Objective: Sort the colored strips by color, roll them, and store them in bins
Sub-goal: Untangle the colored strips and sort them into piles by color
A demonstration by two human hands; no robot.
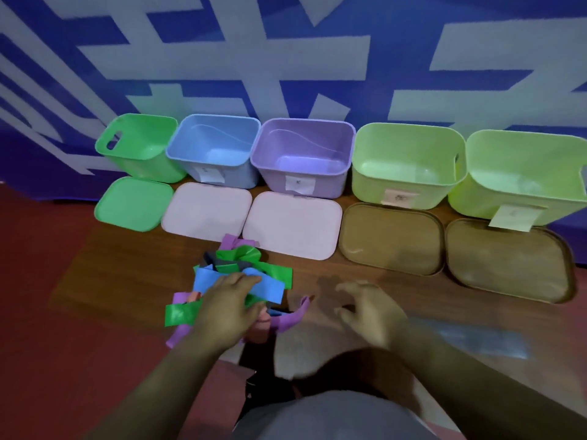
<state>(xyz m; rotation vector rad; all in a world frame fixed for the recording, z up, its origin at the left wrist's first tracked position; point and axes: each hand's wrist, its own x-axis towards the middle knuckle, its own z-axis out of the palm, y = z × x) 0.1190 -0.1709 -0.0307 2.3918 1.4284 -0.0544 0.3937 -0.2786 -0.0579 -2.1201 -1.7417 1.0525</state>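
Observation:
A tangled pile of colored strips (241, 268) lies on the wooden table in front of me: green, blue, purple, grey and pink ones. My left hand (228, 306) rests on top of the pile, fingers over a blue strip (206, 279). A purple strip (293, 317) curls out to the right of the pile. My right hand (368, 308) hovers just right of the pile, fingers loosely curled, holding nothing. Along the back stand a green bin (139, 147), a blue bin (216, 147), a purple bin (305, 154) and two light green bins (409, 160), (524, 173), all without strips inside.
Lids lie flat before the bins: a green lid (133, 203), two pink lids (206, 212), (290, 225) and two brown lids (392, 238), (508, 258). A blue and white patterned wall stands behind. The red floor lies left of the table.

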